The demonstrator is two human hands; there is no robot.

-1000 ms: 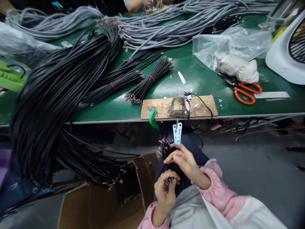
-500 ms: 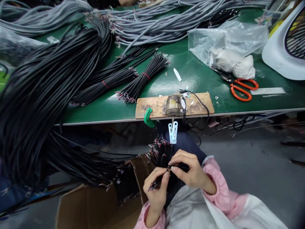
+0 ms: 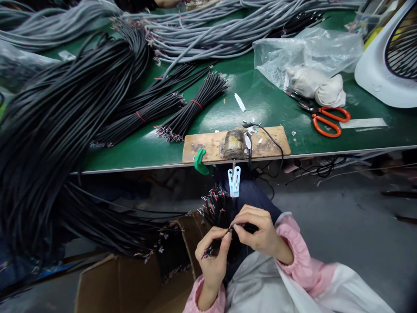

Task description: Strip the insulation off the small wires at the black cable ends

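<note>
Thumb and fingers of my left hand (image 3: 213, 252) pinch a black cable near its end, with more stripped cable ends (image 3: 208, 252) showing in the palm. My right hand (image 3: 257, 228) meets it tip to tip, finger and thumb closed on the wires at that same cable end; the fine detail there is too small to make out. Just beyond my hands, a bunch of black cables (image 3: 215, 208) with red and white wire ends stands upright over my lap. A light blue clothespin (image 3: 233, 181) hangs from the shaft of a small motor (image 3: 234, 144) above them.
The motor sits on a wooden board (image 3: 203, 143) with a green clamp (image 3: 200, 161) at the table edge (image 3: 325, 153). Long black cables (image 3: 65, 100) drape off the left side over a cardboard box (image 3: 110, 282). Orange-handled scissors (image 3: 327, 124), a plastic bag (image 3: 273, 56) and a fan (image 3: 374, 82) are at right.
The view has shifted slightly. My hands stay together at the cable end, with small finger movements, and the cable ends in my left palm show a little more.
</note>
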